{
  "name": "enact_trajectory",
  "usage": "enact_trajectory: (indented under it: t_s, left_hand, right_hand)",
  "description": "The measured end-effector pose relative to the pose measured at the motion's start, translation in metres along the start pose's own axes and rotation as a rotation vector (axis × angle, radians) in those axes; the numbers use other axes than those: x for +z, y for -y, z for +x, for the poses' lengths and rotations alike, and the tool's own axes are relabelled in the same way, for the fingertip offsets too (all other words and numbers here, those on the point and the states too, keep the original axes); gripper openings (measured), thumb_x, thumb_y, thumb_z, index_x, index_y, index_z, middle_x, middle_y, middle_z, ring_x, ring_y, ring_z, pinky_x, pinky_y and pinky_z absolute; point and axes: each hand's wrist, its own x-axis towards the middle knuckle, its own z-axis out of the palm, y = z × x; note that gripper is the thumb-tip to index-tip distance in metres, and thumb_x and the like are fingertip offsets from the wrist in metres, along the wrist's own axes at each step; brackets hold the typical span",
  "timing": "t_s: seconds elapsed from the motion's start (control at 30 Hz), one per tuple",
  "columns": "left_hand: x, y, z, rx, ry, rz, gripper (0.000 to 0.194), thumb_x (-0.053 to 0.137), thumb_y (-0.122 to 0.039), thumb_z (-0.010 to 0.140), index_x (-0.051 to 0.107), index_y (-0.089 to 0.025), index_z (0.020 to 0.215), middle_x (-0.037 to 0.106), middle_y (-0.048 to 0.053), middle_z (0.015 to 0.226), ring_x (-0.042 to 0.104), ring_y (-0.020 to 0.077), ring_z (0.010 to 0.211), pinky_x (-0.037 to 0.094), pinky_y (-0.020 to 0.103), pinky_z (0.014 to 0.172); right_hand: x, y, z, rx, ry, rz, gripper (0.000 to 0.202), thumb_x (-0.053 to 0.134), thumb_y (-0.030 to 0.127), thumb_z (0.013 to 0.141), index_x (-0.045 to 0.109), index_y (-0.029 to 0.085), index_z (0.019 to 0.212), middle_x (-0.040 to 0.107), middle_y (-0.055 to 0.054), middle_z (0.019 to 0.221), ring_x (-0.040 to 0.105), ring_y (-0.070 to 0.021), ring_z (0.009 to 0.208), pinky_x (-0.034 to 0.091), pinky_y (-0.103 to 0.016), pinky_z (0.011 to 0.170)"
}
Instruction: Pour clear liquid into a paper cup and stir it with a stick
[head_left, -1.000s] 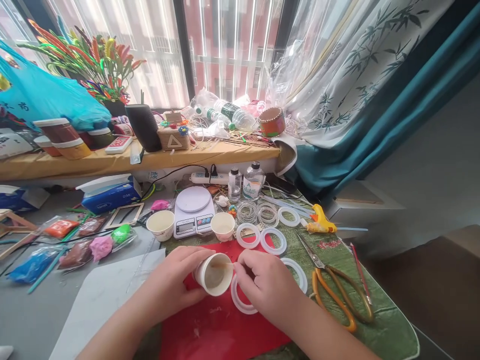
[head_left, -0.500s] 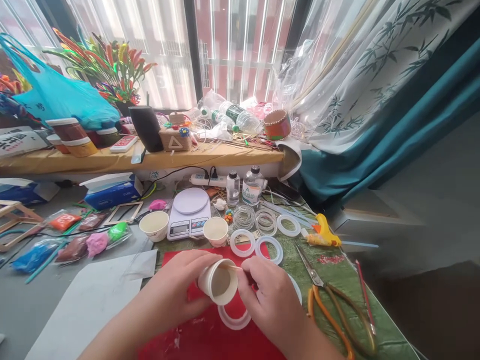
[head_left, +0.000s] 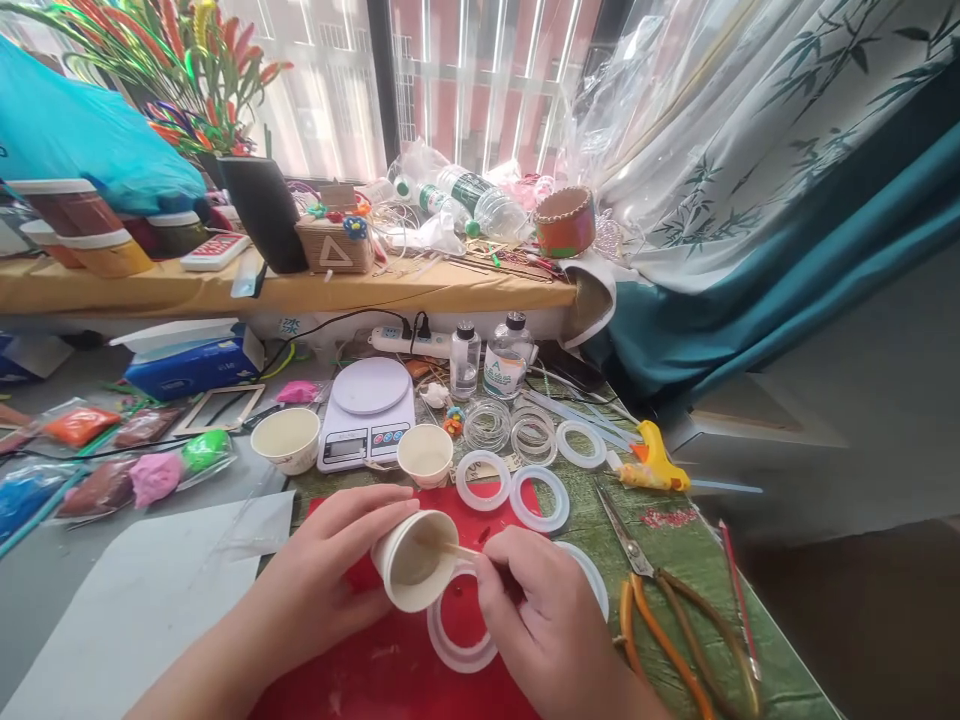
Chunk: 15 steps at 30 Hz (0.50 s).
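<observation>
Left hand (head_left: 345,560) clamps a smooth, tilted paper cup (head_left: 416,562) above a red sheet (head_left: 390,670); right fingers (head_left: 491,575) pinch a thin wooden stick (head_left: 454,549), now reaching deeper inside.

The right fingers (head_left: 501,598) hide one end of the stick (head_left: 460,550)

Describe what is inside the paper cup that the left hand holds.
A thin stick reaches into the cup; the bottom looks greyish, perhaps liquid. Whatever lies beneath the stick is covered.
</observation>
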Motion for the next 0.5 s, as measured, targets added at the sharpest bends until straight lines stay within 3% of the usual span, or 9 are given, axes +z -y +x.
enact_trajectory:
  t_s: [0.2,0.33,0.5]
  left_hand:
    - [0.000,0.006,0.000,-0.004,-0.032,-0.030,0.053,0.072,-0.026,0.096,0.061,-0.036,0.147,0.074,0.007,0.137,0.074,0.0259,0.122,0.062,0.035,0.103]
    - [0.003,0.006,0.000,-0.004,-0.022,-0.056,0.056,0.073,-0.024,0.094,0.060,-0.036,0.147,0.075,0.005,0.138,0.073,0.0254,0.123,0.061,0.034,0.103]
    - [0.006,0.004,-0.001,-0.008,0.001,-0.049,0.060,0.070,-0.019,0.092,0.059,-0.037,0.149,0.076,0.005,0.140,0.073,0.0260,0.124,0.060,0.036,0.105]
  right_hand:
    - [0.017,0.000,-0.003,-0.013,-0.033,-0.015,0.026,0.050,0.026,0.106,0.054,0.023,0.080,0.059,0.002,0.069,0.054,-0.0151,0.062,0.036,-0.029,0.061]
    - [0.012,0.006,0.000,0.011,0.037,0.006,0.027,0.050,0.025,0.106,0.054,0.023,0.079,0.061,0.002,0.069,0.057,-0.0144,0.061,0.037,-0.027,0.059]
    - [0.003,0.006,0.003,0.082,0.014,-0.001,0.029,0.051,0.027,0.105,0.054,0.023,0.077,0.059,0.003,0.066,0.054,-0.0141,0.060,0.038,-0.025,0.058]
